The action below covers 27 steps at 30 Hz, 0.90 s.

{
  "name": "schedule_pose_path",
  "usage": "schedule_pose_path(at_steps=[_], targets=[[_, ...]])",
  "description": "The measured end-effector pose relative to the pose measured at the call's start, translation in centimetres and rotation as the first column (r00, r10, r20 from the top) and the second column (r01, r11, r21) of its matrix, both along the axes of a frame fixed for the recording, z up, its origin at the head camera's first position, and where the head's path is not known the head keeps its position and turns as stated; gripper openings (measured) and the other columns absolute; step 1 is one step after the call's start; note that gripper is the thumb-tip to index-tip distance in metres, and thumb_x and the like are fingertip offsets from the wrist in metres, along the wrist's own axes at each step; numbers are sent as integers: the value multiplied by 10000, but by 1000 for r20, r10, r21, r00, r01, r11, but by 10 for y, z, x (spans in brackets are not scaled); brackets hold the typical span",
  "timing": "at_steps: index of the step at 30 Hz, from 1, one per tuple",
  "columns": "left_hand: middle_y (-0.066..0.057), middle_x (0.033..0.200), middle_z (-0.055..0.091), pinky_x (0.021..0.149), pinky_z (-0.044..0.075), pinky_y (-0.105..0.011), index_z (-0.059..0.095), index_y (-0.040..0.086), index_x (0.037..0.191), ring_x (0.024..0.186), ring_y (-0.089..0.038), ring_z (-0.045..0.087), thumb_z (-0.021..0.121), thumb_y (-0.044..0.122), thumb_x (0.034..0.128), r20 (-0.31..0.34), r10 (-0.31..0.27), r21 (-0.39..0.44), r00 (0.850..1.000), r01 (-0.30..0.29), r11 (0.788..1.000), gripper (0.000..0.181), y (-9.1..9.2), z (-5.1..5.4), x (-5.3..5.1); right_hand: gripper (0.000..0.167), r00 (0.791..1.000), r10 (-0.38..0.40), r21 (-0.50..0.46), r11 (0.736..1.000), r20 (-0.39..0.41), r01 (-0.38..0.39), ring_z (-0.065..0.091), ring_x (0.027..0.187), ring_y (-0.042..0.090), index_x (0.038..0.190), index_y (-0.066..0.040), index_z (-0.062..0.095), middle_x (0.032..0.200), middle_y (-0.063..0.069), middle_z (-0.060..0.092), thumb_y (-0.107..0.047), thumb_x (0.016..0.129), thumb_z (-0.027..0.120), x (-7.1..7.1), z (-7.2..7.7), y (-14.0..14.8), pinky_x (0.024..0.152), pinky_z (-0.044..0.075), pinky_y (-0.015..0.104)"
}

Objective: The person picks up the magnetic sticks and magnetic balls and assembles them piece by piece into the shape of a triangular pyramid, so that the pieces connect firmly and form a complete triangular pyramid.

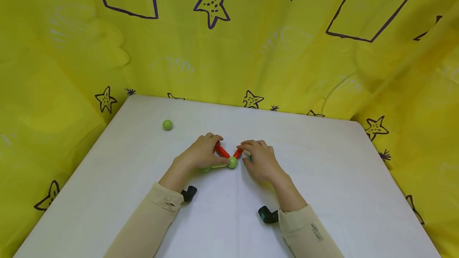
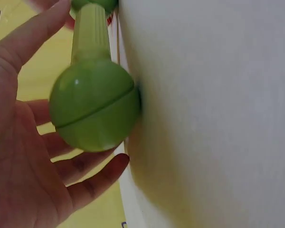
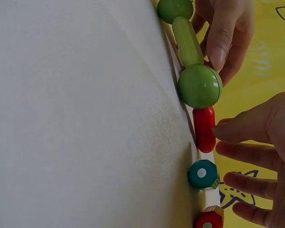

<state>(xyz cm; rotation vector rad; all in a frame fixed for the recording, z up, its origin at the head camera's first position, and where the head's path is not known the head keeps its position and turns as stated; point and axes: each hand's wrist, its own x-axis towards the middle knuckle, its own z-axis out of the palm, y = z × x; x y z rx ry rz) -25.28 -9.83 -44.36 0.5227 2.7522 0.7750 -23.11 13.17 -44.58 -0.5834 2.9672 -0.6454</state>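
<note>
A toy of balls and rods lies on the table. One green ball [image 1: 232, 163] joins two red rods, left [image 1: 222, 152] and right [image 1: 238, 153], and a pale green rod [image 3: 186, 42]. A second green ball [image 2: 96, 107] sits at the pale rod's other end. My left hand [image 1: 201, 152] holds the toy, its thumb at the joining ball and its fingers round the left side. Beside the right red rod is my right hand [image 1: 261, 160], fingertips at the rod's end and fingers fairly straight. Teal [image 3: 203, 174] and red [image 3: 210, 218] faceted pieces lie near its fingers.
A loose green ball [image 1: 167, 125] lies farther back on the white table [image 1: 308, 146]. Yellow patterned cloth [image 1: 233, 63] hangs behind and at both sides. Dark wrist devices, left [image 1: 189, 193] and right [image 1: 268, 214], protrude near the sleeves.
</note>
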Motion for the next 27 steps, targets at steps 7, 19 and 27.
schedule_pose_path(at_steps=[7,19,27], targets=[[-124,1369,590,1032,504,-477,523,80,1487,1236,-332,525,795,597,828,-9,62,-62,998,-62,996,880,8,-2,1,348,1000,8,66,998,-27,-6,482,1358,341,1299,-208,719,1389,30,636,-123,965,676,-10,-1,-5,1065,357,571],[-112,1413,576,1083,455,-510,521,107,1493,1261,-336,509,792,626,817,-18,69,-67,997,-70,995,894,11,-4,3,175,994,-23,104,994,-106,34,559,1219,308,1078,-237,715,1128,-25,739,-124,944,707,-12,-10,-12,1085,343,583],[-108,1403,580,1076,462,-502,526,119,1491,1258,-332,511,794,630,815,-25,72,-76,997,-73,994,889,11,-3,4,161,995,26,94,995,-95,-17,549,1214,288,1092,-196,769,1140,1,667,-152,941,737,-10,-3,-2,1159,306,594]])
